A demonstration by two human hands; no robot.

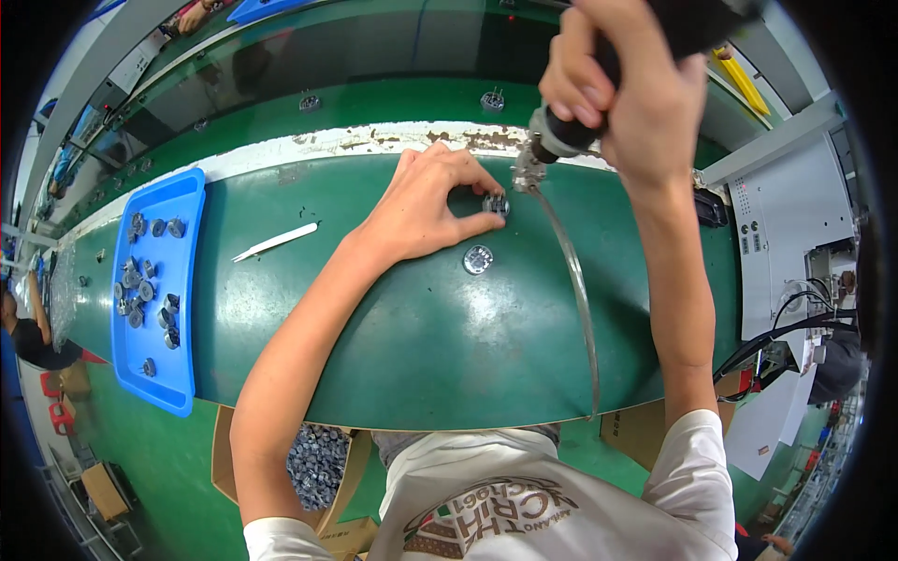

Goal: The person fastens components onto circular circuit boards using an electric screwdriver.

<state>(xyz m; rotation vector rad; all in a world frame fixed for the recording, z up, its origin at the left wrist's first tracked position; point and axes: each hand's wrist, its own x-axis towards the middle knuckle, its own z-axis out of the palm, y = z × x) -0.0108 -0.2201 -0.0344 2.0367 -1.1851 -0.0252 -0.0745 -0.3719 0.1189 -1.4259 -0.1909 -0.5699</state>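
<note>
Between the thumb and fingers of my left hand [416, 208] is a small round metal-and-dark part [496, 205], pinched upright on the green table [412, 346]. My right hand [650, 117] is wrapped round a black power screwdriver [564, 137], tilted with its metal nose just right of that part and apart from it. A clear tube [572, 271] runs from the nose down to the table's near edge. Just below my left thumb lies a second round part [478, 260], shiny side up. White tweezers [276, 241] rest left of my left hand.
At the left, a blue tray [192, 309] holds several loose round parts. Beyond a worn white ledge [309, 145], a green conveyor [374, 98] carries a few more. Below the table, a cardboard box [223, 458] is full of small grey parts. A grey machine panel [795, 234] stands right.
</note>
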